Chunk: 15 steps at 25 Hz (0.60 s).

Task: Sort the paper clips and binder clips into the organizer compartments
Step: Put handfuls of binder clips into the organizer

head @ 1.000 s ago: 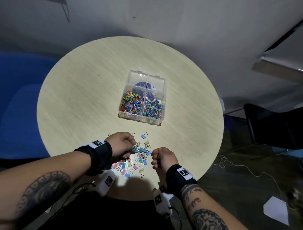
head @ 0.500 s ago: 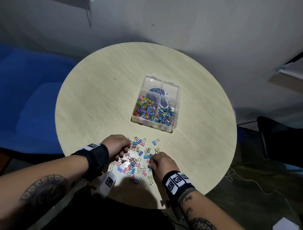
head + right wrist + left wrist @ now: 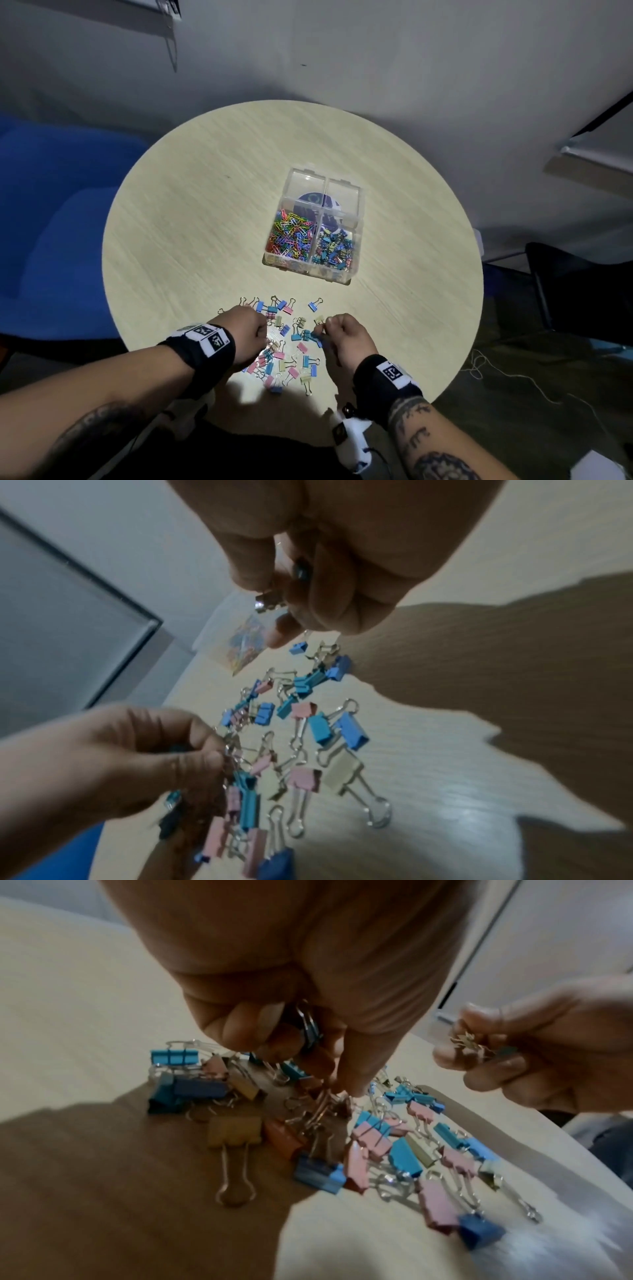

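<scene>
A clear organizer (image 3: 356, 202) stands mid-table; its near-left compartment holds coloured paper clips (image 3: 291, 236), its near-right one binder clips (image 3: 334, 248). Several loose pink, blue and yellow binder clips (image 3: 291, 359) lie at the table's near edge. My left hand (image 3: 248, 334) hovers over the pile's left side, fingers curled round several binder clips (image 3: 308, 1028). My right hand (image 3: 342, 334) is over the pile's right side and pinches binder clips (image 3: 270, 601), also seen in the left wrist view (image 3: 479, 1045).
The round wooden table (image 3: 191, 240) has bare surface left and right of the organizer. A blue seat (image 3: 51, 222) stands to the left, a dark chair (image 3: 565, 291) to the right. Cables lie on the floor (image 3: 496, 373).
The head view has shifted, so table and organizer sit lower and further right in the frame. Both hands stay at the pile, gathering clips; the right hand has moved a little forward.
</scene>
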Available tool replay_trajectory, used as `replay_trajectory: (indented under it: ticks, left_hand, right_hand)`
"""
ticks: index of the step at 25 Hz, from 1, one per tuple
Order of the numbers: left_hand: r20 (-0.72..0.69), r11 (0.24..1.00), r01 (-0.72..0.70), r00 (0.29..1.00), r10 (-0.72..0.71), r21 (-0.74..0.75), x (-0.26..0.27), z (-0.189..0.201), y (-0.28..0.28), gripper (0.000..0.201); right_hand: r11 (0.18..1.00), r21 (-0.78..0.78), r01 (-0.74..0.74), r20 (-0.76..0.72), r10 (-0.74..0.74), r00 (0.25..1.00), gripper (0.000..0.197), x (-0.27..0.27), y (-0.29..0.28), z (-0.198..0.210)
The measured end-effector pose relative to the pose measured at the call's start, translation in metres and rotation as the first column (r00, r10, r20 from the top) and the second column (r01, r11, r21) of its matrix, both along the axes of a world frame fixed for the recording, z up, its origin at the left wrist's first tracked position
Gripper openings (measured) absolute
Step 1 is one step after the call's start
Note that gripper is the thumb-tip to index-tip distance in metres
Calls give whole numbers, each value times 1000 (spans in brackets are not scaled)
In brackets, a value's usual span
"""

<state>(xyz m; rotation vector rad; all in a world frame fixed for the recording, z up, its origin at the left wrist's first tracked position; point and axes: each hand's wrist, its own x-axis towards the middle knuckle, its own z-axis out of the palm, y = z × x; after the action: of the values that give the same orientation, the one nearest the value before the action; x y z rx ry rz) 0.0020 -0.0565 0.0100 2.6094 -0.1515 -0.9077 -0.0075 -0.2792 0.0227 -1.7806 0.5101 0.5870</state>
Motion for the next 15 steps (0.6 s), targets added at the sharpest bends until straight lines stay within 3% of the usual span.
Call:
replay_trajectory:
  ticks: [3,6,8,11,13,15]
  left_hand:
    - [-83,999,-30,996,32,20,6,0,0,16]
    - [-182,946,-279,951,249,-165,17,16,-1,22]
    - [-344,766,-536,837,427,-355,25,31,-4,23]
    - [-588,374,-806,591,552,-459,35,42,-10,11]
    - [-646,251,-838,536,544,-484,45,47,-17,11]
    - [-665,197,-830,540,515,-521,57,57,-28,14]
  right_hand:
    - [954,211,213,-139,-187,973,14,-1,-5,-2]
    - [866,320,385,-288,-298,910,8,2,-10,0]
    - [793,372,482,-362,-355,862,13,7,-11,4]
    - [689,449,569,-405,-410,817,11,20,-8,15]
    - [662,483,573,-379,-432,818,10,31,-5,28]
    - [701,480,528,-312,-426,849,12,45,-4,40]
